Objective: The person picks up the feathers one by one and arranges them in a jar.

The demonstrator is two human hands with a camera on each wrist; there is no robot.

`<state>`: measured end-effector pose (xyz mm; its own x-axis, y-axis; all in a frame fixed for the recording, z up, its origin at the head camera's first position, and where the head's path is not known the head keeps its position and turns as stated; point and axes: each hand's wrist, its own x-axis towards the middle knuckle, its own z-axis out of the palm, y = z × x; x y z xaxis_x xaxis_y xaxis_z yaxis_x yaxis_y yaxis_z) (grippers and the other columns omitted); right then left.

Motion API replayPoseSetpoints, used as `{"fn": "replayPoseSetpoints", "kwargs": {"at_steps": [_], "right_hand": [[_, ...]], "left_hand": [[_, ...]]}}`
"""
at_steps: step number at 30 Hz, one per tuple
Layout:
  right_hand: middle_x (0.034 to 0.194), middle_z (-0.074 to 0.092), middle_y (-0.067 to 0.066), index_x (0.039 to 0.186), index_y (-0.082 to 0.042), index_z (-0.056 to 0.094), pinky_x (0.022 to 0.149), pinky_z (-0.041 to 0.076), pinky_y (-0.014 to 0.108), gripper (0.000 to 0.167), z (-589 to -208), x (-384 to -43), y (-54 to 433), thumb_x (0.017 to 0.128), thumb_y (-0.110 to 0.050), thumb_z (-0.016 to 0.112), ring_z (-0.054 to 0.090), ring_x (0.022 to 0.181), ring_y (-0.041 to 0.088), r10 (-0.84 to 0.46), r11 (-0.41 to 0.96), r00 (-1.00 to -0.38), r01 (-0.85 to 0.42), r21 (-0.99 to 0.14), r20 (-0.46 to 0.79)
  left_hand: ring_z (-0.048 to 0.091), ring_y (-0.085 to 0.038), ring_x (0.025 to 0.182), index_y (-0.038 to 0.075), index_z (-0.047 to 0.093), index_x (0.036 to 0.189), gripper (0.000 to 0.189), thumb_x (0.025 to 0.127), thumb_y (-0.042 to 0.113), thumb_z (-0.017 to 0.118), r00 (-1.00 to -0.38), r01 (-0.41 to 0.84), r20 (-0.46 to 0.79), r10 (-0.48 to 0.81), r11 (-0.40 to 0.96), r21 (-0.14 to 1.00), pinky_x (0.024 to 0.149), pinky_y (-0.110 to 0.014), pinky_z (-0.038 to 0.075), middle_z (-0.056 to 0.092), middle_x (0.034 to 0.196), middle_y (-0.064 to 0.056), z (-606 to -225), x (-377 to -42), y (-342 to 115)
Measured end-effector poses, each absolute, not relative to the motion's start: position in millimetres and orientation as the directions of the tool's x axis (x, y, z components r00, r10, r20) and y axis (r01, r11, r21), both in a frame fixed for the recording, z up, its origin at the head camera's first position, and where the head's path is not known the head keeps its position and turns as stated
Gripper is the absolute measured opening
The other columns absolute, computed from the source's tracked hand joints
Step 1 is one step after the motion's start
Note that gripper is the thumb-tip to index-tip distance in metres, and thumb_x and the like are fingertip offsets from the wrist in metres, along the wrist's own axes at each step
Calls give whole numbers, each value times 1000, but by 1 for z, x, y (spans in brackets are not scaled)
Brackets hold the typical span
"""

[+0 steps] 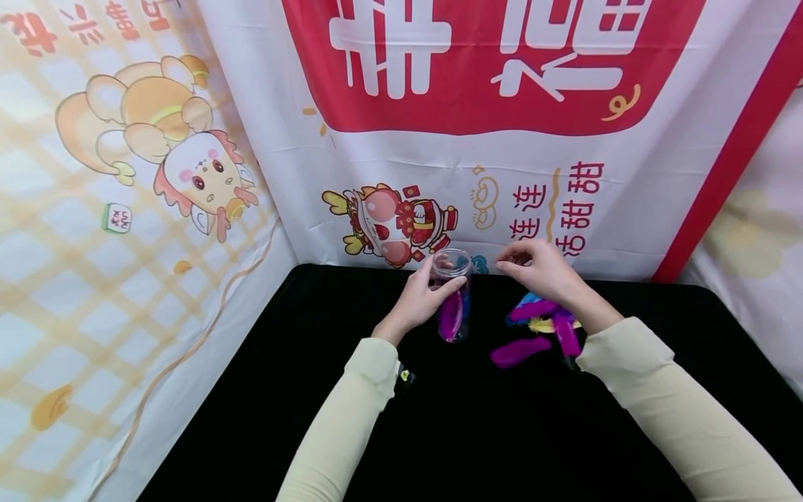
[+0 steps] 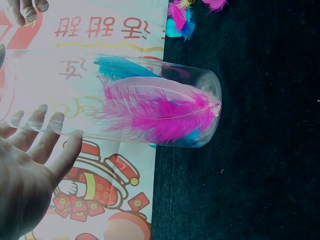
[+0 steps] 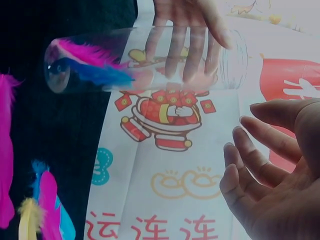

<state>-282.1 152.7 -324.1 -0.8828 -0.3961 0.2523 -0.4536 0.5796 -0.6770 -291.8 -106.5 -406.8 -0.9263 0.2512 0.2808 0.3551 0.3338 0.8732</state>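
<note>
My left hand [image 1: 417,296] grips a clear jar [image 1: 453,261] around its upper part, thumb on one side and fingers behind. The jar stands upright with its mouth uncovered. Inside, a magenta feather [image 2: 165,114] and blue feathers [image 2: 127,67] lie toward the bottom. To the right of the mouth, at about rim height, my right hand [image 1: 539,268] hovers with loosely bent fingers and nothing between them. Below that hand, a pile of magenta, blue and yellow feathers [image 1: 542,314] lies on the table, partly hidden by the wrist. One magenta feather [image 1: 519,352] lies apart, nearer the jar.
A black cloth-covered table [image 1: 477,425] extends in front of me. Right behind its far edge hangs a white and red printed backdrop [image 1: 383,157]. Another printed cloth [image 1: 144,279] closes off the left side.
</note>
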Motion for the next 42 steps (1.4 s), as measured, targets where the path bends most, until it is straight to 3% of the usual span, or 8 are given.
{"fn": "replayPoseSetpoints", "kwargs": {"at_steps": [5,12,18,23,26,33,42], "right_hand": [[103,73,10,106,-7,77,80,52,39,16,-324,-280,164,100,-18,68,65,92,24,-382,591,-894,-432,-681,235],[108,73,10,108,-8,76,82,53,40,17,-326,-281,177,100,-20,67,65,96,25,-369,613,-908,-399,-682,200],[102,73,9,105,-8,77,83,51,39,16,-330,-281,184,99,-20,69,64,96,24,-366,619,-902,-419,-664,228],[104,74,9,106,-8,78,80,52,35,16,-333,-281,188,99,-20,70,65,93,23,-361,622,-903,-419,-661,232],[107,72,11,109,-6,77,80,52,35,18,-334,-281,193,100,-20,68,65,94,24,-368,620,-907,-405,-672,207],[107,74,12,111,-6,76,80,53,38,20,-344,-281,205,100,-21,68,67,94,25,-363,639,-913,-389,-664,185],[105,75,12,109,-5,75,82,53,34,18,-358,-283,219,97,-18,72,69,94,25,-348,652,-914,-397,-646,210]], "left_hand": [[59,-14,123,18,45,149,63,98,45,69,-926,354,278,254,335,873,103,-36,51,62,133,-2,-407,-292,-106],[59,-15,123,18,44,150,64,98,45,68,-923,359,282,262,322,876,103,-36,51,60,138,-11,-406,-292,-105],[59,-14,123,18,44,149,63,98,45,69,-923,365,289,254,337,868,102,-35,52,62,135,-5,-406,-292,-105],[59,-15,124,16,44,149,63,98,43,69,-923,365,291,250,339,867,103,-35,51,61,137,-11,-407,-292,-105],[58,-14,125,17,44,149,63,98,45,69,-926,360,286,246,343,868,103,-35,51,61,136,-8,-407,-292,-105],[57,-23,129,6,40,152,61,102,30,66,-932,319,219,289,364,875,105,-35,50,59,139,-14,-368,-262,-103],[56,-25,129,8,42,150,59,101,28,68,-938,309,233,258,318,896,107,-41,49,58,139,-18,-377,-267,-101]]}}
